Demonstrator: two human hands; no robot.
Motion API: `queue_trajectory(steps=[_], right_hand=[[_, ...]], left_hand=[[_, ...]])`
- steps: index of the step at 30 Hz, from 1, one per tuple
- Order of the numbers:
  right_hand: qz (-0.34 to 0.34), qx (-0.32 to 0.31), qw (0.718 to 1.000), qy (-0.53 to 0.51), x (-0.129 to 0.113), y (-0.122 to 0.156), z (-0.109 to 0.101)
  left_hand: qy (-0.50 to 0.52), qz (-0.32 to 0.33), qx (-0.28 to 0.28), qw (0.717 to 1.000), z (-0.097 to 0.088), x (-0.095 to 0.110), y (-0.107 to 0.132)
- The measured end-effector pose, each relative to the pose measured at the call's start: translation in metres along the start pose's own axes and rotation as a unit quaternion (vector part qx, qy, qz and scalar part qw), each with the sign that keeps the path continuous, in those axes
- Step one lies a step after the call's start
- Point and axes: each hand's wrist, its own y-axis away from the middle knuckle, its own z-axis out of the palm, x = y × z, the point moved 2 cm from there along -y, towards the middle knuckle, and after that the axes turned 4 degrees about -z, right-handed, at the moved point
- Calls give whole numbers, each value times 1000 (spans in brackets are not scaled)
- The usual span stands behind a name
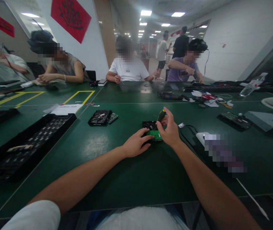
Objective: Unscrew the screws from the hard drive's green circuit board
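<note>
Tabletop point(127, 179) of dark green runs through a bright, white-walled room; four people sit beyond the hands. Two black trays point(31, 140) lie left of the left hand point(135, 143). Two hard drives: one point(154, 134) beneath both hands, left fingers pressed on it; another point(100, 117) beyond, leftward. One screwdriver point(161, 115), pinched upright by the right hand point(171, 131).

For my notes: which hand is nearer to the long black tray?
Left. The left hand lies right of the tray; the right hand, holding the screwdriver, is farther right.
</note>
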Motion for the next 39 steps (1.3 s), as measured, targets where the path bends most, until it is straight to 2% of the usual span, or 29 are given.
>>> queue_trajectory(steps=[7, 24, 39], right_hand=[[-1, 11, 1000, 14, -3, -1, -2], [9, -1, 999, -32, 5, 1, 2], [-4, 15, 1000, 9, 0, 0, -1]], left_hand=[[-2, 1, 0, 1000, 0, 0, -1], [-1, 3, 5, 1000, 2, -2, 0], [-4, 9, -15, 1000, 3, -4, -2]])
